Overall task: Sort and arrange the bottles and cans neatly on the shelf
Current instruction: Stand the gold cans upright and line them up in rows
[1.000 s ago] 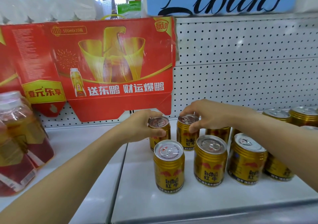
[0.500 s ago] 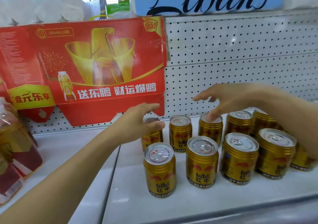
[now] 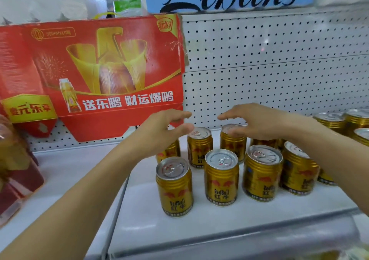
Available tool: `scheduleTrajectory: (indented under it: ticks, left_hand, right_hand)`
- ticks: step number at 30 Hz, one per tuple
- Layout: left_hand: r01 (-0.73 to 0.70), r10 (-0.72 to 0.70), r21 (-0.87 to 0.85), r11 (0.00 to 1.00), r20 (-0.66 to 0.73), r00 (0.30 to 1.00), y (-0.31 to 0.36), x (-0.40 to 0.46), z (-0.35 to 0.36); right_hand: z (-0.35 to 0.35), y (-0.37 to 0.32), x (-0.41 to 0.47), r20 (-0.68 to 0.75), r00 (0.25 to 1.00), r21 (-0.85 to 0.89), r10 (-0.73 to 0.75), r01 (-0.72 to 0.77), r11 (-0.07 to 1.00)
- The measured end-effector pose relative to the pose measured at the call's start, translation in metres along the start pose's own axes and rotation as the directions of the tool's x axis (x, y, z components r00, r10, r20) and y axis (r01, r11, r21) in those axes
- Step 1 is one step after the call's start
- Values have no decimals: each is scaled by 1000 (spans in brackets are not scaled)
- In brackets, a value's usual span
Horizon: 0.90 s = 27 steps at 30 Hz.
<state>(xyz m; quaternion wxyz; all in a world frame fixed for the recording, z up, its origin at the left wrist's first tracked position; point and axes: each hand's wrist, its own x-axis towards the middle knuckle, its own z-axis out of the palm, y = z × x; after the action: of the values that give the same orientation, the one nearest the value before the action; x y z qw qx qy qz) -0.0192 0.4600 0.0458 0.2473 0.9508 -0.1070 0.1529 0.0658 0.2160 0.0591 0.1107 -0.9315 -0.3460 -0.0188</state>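
Both hands hover over the far row of cans on the white shelf [image 3: 209,222], holding nothing. Left hand [image 3: 159,131] has its fingers spread and relaxed, thumb out toward the right, above the far-left can [image 3: 169,151], which it mostly hides; whether it touches is unclear. Right hand [image 3: 257,122] is spread too, fingers pointing left, thumb just over the lid of the third far can [image 3: 232,145]. Between the hands stands the second far can [image 3: 199,146], upright, untouched. Near row: four gold cans upright, left to right: first [image 3: 174,186], second [image 3: 221,177], third [image 3: 261,172], fourth [image 3: 299,171] partly behind the right forearm. More cans [image 3: 339,122] sit far right by the pegboard [image 3: 269,64]. Red carton [image 3: 91,76] leans on the pegboard at left. Bottles [image 3: 14,171] at the left edge, blurred.
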Motion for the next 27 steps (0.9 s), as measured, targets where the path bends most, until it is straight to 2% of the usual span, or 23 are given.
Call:
scheduleTrajectory:
  ticks: [2, 4, 6, 8, 16, 27]
  left_hand:
    - [-4, -2, -136, 991, -42, 999, 5, -31, -7]
    - [35, -31, -235, 971, 23, 999, 4, -60, -6]
    - [98, -76, -214, 972, 109, 991, 1, -79, 1]
    - [139, -118, -152, 979, 138, 983, -1, -89, 10]
    - [176, -166, -150, 973, 74, 983, -5, -92, 13]
    - [178, -164, -175, 968, 89, 982, -8, -93, 14]
  right_hand:
    - [-2, -18, -22, -70, 996, 121, -63, 71, 990]
    - [-1, -39, -44, 1, 993, 159, -120, 119, 980]
    - [6, -52, -54, 108, 984, 72, -138, 131, 989]
    - [14, -58, -56, 131, 983, 12, -129, 128, 992]
    - [25, -73, -50, 74, 991, 60, -114, 109, 992]
    - [27, -74, -49, 117, 987, 112, -107, 94, 989]
